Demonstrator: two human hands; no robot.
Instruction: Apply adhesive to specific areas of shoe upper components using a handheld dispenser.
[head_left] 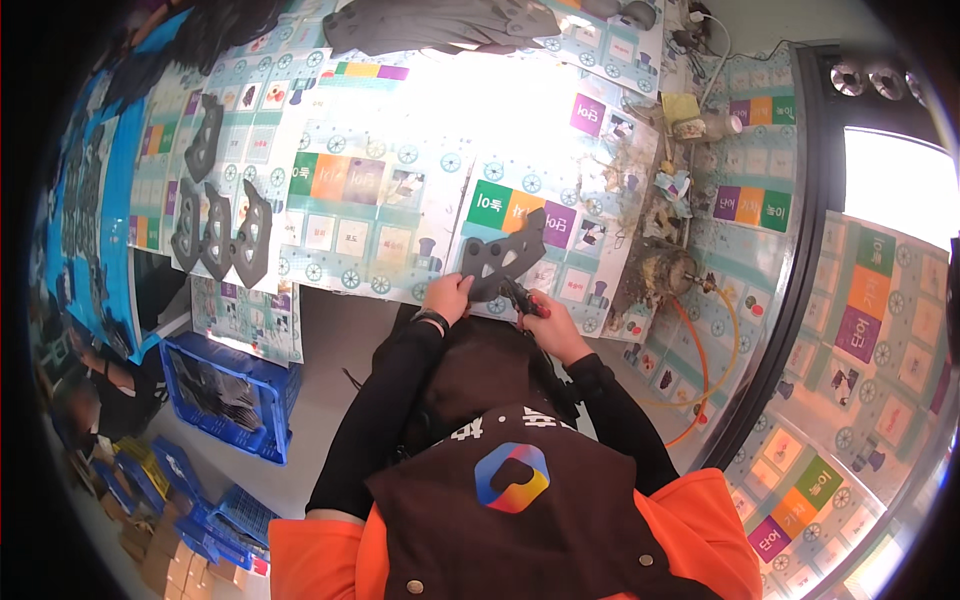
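A dark grey molded plastic part (508,254) with cut-out openings lies at the front edge of the patterned table. Its lower left end is pinched between the thumb and fingers of my left hand (448,298). My right hand (552,326) is closed around red-handled cutters (524,298). Their dark jaws reach up to the lower right edge of the part; whether they touch it I cannot tell. Several similar grey parts (216,232) lie in a group to the left on the same table.
The printed tabletop (365,215) bears a large pile of dark pieces (440,25) at the back. A blue crate (225,400) holding dark parts stands on the floor at left, near a co-worker's arm (110,372). Orange and yellow hoses (706,375) hang at right.
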